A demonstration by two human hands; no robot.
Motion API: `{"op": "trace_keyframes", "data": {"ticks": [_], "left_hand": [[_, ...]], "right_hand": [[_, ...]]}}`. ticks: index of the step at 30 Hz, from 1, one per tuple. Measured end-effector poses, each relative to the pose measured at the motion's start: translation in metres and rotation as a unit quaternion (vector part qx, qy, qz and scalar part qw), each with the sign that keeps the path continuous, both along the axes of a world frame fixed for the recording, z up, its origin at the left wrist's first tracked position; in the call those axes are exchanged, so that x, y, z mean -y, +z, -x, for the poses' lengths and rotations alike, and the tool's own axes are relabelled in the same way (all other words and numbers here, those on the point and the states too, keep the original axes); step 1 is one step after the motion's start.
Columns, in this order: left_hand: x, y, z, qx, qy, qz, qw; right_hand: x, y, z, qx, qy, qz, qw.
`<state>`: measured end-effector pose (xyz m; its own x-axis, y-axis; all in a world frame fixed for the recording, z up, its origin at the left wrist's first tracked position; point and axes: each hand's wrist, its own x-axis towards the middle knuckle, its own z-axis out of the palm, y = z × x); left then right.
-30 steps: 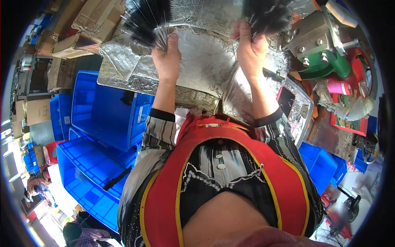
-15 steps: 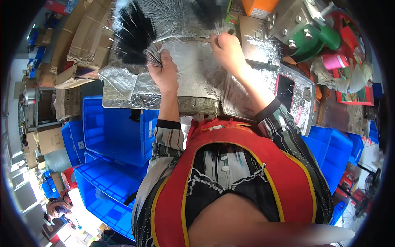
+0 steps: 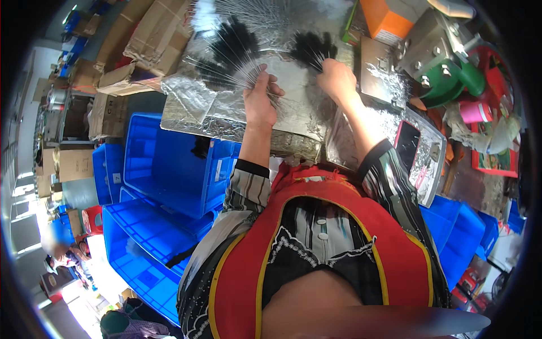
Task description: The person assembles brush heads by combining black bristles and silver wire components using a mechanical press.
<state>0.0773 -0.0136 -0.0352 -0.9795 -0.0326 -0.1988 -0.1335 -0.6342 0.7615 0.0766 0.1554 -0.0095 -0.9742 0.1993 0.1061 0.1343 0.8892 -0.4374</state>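
Observation:
My left hand point(image 3: 261, 100) is closed around the thin wire stems of a fanned bundle of black-bristled wire brushes point(image 3: 236, 48). The bristle ends point up and away from me, and the stems spread out on the left. To its right, my right hand point(image 3: 337, 82) pinches a smaller bunch of the same black brushes point(image 3: 311, 50) by the stems; its fingertips are partly hidden. Both hands are over a worktop covered in crumpled silver foil point(image 3: 296, 113). At the far side of the worktop lies a heap of thin wire stems point(image 3: 262, 14).
A green machine with a bolted metal plate point(image 3: 451, 85) stands at the right, near an orange box point(image 3: 389, 20). A phone point(image 3: 407, 144) lies on a metal tray point(image 3: 435, 152). Blue crates point(image 3: 164, 169) are at the left, below cardboard boxes point(image 3: 161, 37). Another person is at far lower left.
The view has shifted, so the scene sits further right. My left-hand brushes now fan out more widely, and the right-hand bunch shows more fully. Both hands still hold their brushes.

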Motion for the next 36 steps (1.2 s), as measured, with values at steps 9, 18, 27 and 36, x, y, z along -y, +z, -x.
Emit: {"op": "trace_keyframes", "data": {"ticks": [9,18,27,36], "left_hand": [[0.003,0.001,-0.007,0.074,-0.102,-0.006,0.992],[0.002,0.023,-0.020,0.072,-0.136,-0.112,0.982],[0.000,0.054,-0.012,-0.242,-0.053,0.242,0.938],[-0.008,0.004,-0.008,-0.348,-0.079,0.435,0.827]], "right_hand": [[0.024,0.027,-0.015,-0.049,-0.005,0.217,0.975],[0.072,0.020,-0.064,-0.250,0.342,-0.100,0.900],[0.002,0.117,-0.026,-0.403,0.200,0.281,0.848],[0.007,0.118,-0.004,-0.298,0.360,0.060,0.882]]}}
